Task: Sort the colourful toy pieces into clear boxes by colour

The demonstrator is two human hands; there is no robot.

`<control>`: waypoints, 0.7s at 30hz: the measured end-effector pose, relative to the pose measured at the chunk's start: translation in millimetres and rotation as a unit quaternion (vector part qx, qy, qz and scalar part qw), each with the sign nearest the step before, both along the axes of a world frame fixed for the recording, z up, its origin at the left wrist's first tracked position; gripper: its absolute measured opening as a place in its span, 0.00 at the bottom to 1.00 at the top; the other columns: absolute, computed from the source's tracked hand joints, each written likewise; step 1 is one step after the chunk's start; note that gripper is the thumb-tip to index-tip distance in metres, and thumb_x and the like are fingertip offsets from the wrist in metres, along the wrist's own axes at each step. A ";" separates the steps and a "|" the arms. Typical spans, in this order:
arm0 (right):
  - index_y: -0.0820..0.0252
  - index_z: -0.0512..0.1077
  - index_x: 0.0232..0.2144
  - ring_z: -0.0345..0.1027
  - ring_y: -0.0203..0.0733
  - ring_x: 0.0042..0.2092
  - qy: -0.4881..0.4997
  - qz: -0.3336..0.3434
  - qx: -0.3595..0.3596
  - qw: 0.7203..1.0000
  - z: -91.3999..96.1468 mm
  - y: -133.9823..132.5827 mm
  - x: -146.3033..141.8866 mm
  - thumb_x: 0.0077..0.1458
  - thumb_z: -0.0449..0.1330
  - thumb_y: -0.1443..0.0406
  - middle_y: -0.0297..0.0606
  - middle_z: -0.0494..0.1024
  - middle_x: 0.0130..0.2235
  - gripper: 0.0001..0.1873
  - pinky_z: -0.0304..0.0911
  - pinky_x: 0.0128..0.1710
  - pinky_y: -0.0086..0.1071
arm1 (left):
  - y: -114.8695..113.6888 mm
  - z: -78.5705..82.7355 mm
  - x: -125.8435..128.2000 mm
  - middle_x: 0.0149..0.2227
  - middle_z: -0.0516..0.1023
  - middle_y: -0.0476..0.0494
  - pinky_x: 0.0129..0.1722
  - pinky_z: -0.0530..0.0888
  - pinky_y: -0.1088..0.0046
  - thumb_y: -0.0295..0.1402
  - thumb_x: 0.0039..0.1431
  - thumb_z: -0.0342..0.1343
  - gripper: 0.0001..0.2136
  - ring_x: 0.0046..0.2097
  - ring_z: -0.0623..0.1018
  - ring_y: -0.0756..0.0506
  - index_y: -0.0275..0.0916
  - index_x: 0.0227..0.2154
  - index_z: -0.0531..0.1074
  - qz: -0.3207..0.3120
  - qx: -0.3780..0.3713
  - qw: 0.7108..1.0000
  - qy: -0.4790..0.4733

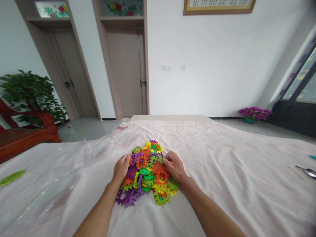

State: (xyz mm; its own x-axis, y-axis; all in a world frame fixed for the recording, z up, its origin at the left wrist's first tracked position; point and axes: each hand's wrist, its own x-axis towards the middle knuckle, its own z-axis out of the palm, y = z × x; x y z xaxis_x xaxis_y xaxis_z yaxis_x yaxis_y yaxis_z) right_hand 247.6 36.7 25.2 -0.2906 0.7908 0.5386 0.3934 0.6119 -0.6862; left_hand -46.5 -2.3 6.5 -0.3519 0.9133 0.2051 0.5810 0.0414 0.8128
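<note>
A heap of interlocking plastic building pieces (148, 176) in purple, orange, green and yellow lies on the cloth in front of me. Many are squares or discs with notched edges, and some squares have open middles. My left hand (121, 168) is closed at the heap's left side, with a bit of an orange building piece (130, 161) showing by its fingertips. On the right side, my right hand (175, 167) curls its fingers, and an orange building piece (171, 162) shows between thumb and fingers. Most of both held pieces is hidden.
A pale flowered cloth (217, 184) covers the table. Clear plastic packaging (56, 177) spreads on the left, near a lone green piece (12, 178). A spoon (309, 173) lies at the far right. A red wooden chair (37, 128) stands beyond the left edge.
</note>
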 end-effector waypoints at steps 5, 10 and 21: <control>0.58 0.70 0.28 0.63 0.40 0.34 -0.048 0.040 0.022 0.998 7.1 -6.1 -2.7 0.60 0.54 0.47 0.35 0.71 0.30 0.22 0.58 0.36 0.33 | 0.6 -1.2 0.0 0.48 0.81 0.47 0.49 0.69 0.71 0.47 0.62 0.42 0.21 0.50 0.77 0.42 0.43 0.43 0.76 0.003 -0.004 1.000 0.009; 0.58 0.71 0.28 0.62 0.39 0.33 -0.096 0.060 0.063 0.992 14.8 -9.9 -5.0 0.56 0.60 0.50 0.35 0.72 0.29 0.18 0.56 0.36 0.33 | 3.0 -3.3 -2.0 0.48 0.80 0.47 0.50 0.68 0.71 0.46 0.62 0.42 0.21 0.51 0.76 0.42 0.43 0.44 0.77 0.002 -0.006 1.000 0.011; 0.57 0.78 0.26 0.67 0.39 0.33 0.127 0.105 -0.039 0.986 14.4 8.9 -12.2 0.51 0.66 0.52 0.36 0.75 0.28 0.14 0.62 0.35 0.32 | 6.9 -4.7 -4.9 0.48 0.80 0.47 0.52 0.67 0.71 0.47 0.61 0.44 0.20 0.52 0.76 0.41 0.43 0.43 0.77 -0.005 -0.012 1.000 0.002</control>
State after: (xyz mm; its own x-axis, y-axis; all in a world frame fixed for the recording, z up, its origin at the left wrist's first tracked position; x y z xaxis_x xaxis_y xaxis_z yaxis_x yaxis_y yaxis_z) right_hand 235.5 45.6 39.6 -0.3152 0.7695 0.5554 0.0735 0.6033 -0.7941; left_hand -51.4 4.6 1.8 -0.3429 0.9211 0.1844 0.5841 0.0553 0.8098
